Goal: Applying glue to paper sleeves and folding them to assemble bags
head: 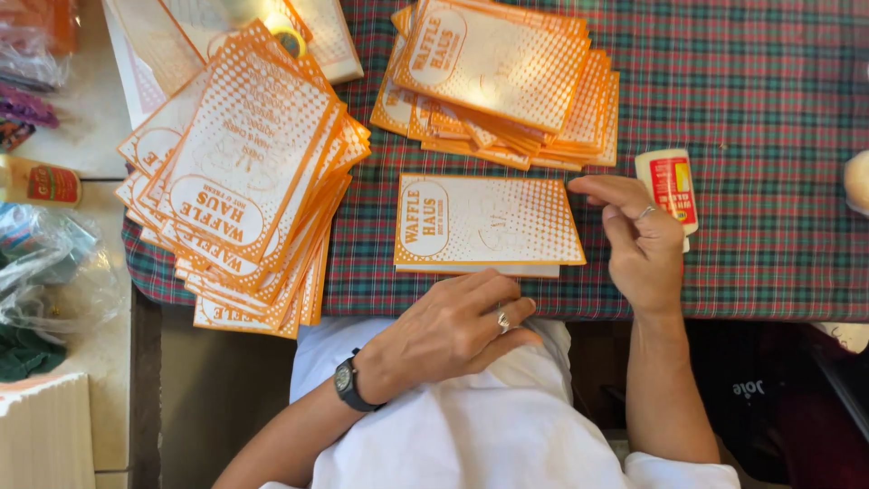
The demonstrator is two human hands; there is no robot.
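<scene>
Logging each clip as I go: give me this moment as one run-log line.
left hand: at near edge of card | right hand: fingertip on card's right corner | piles: left, far | glue stick: beside right hand

On the plaid table (769,109), one flat orange-and-white paper bag (489,222) lies between two fanned stacks of the same bags (240,172) (507,77), with a white glue stick bearing a red label (670,186) to its right, and a red-labelled bottle (41,181) at far left.

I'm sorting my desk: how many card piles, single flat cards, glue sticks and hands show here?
Card piles: 2, left pile, far pile
Single card: 1
Glue stick: 1
Hands: 2, left hand, right hand
Total: 6
</scene>
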